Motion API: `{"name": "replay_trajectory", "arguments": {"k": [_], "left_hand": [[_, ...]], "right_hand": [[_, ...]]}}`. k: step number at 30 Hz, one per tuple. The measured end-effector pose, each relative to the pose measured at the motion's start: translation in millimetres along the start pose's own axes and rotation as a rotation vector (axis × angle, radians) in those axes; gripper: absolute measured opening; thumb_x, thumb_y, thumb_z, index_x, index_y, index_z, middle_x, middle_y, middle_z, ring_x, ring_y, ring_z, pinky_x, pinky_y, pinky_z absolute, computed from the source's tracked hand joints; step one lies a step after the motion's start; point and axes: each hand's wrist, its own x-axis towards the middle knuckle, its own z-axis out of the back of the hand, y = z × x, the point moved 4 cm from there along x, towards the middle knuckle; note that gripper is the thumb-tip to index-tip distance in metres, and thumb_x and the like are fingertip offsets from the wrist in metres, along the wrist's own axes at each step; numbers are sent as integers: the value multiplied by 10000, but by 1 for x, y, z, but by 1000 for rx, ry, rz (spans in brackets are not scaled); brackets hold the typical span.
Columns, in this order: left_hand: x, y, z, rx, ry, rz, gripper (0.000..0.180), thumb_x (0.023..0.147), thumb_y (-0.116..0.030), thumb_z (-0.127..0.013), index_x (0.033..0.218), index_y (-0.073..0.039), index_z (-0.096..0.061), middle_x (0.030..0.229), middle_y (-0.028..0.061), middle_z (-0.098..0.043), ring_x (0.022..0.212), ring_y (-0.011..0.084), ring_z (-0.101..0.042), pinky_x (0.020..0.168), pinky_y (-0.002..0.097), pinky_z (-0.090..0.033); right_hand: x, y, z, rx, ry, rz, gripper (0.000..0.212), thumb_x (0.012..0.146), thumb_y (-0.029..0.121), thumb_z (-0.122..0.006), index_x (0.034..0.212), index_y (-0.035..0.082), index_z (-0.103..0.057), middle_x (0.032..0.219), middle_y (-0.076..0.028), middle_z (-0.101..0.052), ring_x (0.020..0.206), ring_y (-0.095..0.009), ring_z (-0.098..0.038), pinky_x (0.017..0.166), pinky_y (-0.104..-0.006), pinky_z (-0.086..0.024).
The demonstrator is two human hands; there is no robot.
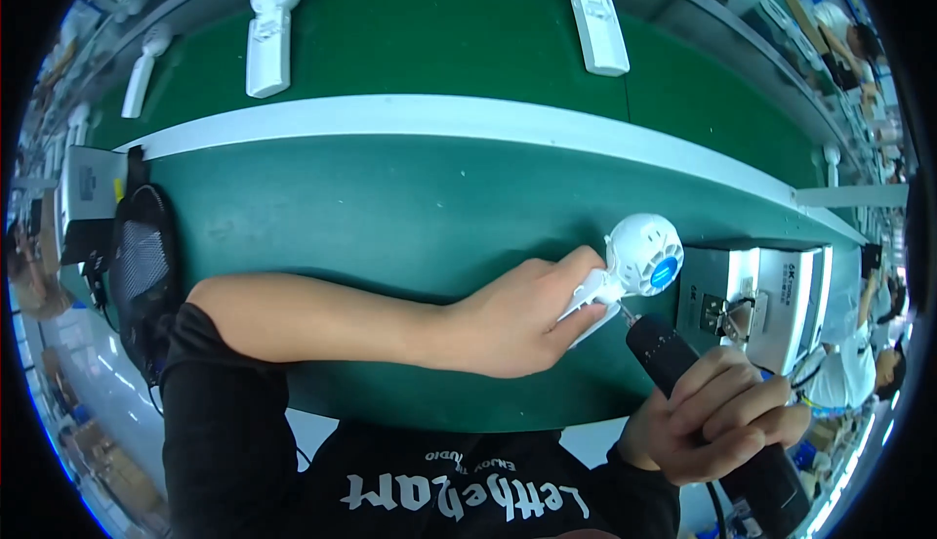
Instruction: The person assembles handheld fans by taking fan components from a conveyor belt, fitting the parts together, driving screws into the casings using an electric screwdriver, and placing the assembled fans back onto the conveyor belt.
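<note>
My left hand (517, 319) is closed around the handle of a white handheld fan (642, 246), its round head with a blue centre pointing away from me. Most of the handle is hidden by my fingers. In my right hand (727, 412) is a black electric screwdriver (662, 352), tilted up and to the left. Its thin bit reaches the fan's neck, just below the head. Whether the bit sits in a screw is too small to tell.
A screw feeder box (766, 295) stands right of the fan. A black mesh item (144, 256) and a grey box (93, 183) lie at the left. Beyond the white rail (420, 114), more white fans (269, 46) rest on a green belt (429, 41).
</note>
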Motion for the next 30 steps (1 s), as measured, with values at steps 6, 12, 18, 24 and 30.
{"name": "replay_trajectory", "arguments": {"k": [6,12,18,24,30], "left_hand": [[23,-27,33,257,-59,-74,301,940,-222,-535,1126,-7,-436,854,190,-606,760,344,-614,655,407,-469],[38,-8,218,1667,-824,213,324,827,-154,-512,1024,103,-531,1030,245,-559,889,377,-618,682,436,-546],[86,-15,203,1651,-846,-70,693,895,-488,-522,1200,132,-477,1099,328,-571,1000,428,-592,889,466,-463],[181,8,211,1130,-563,203,646,816,-472,-602,1126,92,-552,987,217,-643,860,331,-649,788,388,-510],[143,-25,109,202,-399,69,598,845,-497,-641,1117,28,-552,952,139,-642,738,190,-650,655,275,-514]], "right_hand": [[16,22,2,116,-145,230,213,900,115,-563,801,103,-374,639,27,-375,421,-47,-379,476,-215,-386],[31,48,79,166,-325,255,157,902,108,-540,815,82,-412,686,1,-389,473,-67,-401,502,-234,-362],[42,56,114,-36,-368,108,176,939,166,-498,834,61,-403,732,-3,-404,481,-76,-400,501,-249,-351],[45,62,111,-143,-303,105,148,904,117,-523,804,68,-425,704,-9,-391,504,-69,-404,530,-250,-355],[44,57,116,-357,-381,68,172,905,143,-527,789,71,-422,689,2,-359,492,-69,-372,528,-249,-329]]}}
